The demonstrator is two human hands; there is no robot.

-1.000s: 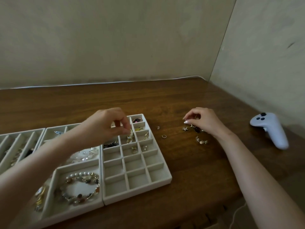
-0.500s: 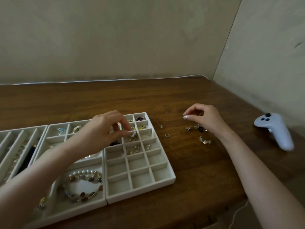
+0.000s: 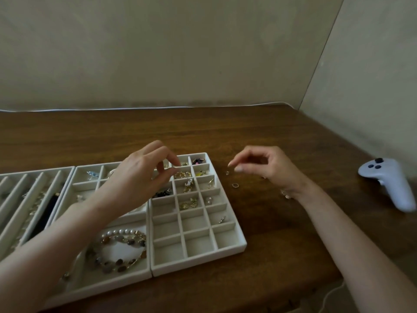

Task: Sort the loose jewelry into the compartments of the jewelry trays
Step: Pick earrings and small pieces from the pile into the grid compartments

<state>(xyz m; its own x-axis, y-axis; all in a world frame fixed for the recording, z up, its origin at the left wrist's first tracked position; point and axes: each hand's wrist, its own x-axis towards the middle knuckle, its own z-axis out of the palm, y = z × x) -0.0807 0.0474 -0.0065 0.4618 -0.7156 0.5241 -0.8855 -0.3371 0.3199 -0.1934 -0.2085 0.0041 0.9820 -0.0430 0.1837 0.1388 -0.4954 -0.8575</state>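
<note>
3 white trays side by side. Grid tray [image 3: 228, 250] on the right has small gold earrings and bits in its far cells, near rows mostly bare. Middle tray [image 3: 76, 184] holds a beaded bracelet [image 3: 121, 249] w/ pearls in the big front section. Slotted tray [image 3: 13, 195] at left has chains, blurry tho.

Left hand [image 3: 137, 177] over the grid tray's far cells, fingertips pinched together, can't tell on what. Right hand [image 3: 268, 168] above loose pieces on the wood tabletop [image 3: 282, 233], fingers curled, slightly apart. Small ring [image 3: 235, 185] lies near the tray. White controller [image 3: 390, 184] far right. Plain beige walls, corner behind.
</note>
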